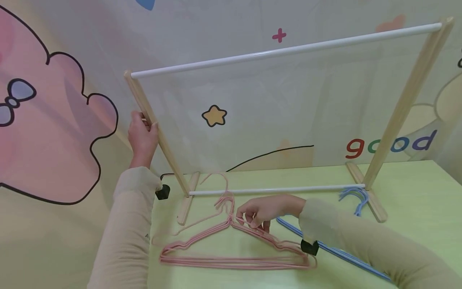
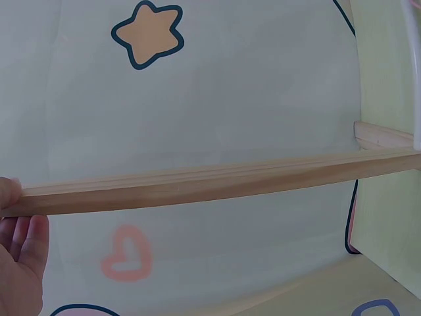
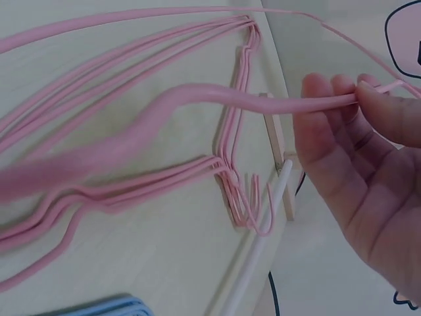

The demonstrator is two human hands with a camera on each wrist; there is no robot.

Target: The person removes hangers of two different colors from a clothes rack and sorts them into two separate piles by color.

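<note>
My left hand [image 1: 143,138] grips the left wooden post [image 1: 167,150] of a clothes rack, partway up. In the left wrist view the thumb lies on one side of the post and the fingers on the other. Between thumb and fingers my right hand [image 1: 270,208] pinches one shoulder of a pink clothes hanger [image 3: 197,95], raised over the others. Below it, a stack of several pink hangers [image 1: 216,265] lies flat, hooks toward the rack. The held hanger's hook reaches near the rack's lower white bar [image 1: 274,189].
Several blue hangers [image 1: 361,261] lie to the right, partly hidden under my right forearm, their hooks [image 1: 361,198] by the right foot [image 1: 375,206] of the rack. Overhead runs the upper white bar [image 1: 288,51]. A printed backdrop [image 1: 260,116] hangs behind the pale green table [image 1: 415,192].
</note>
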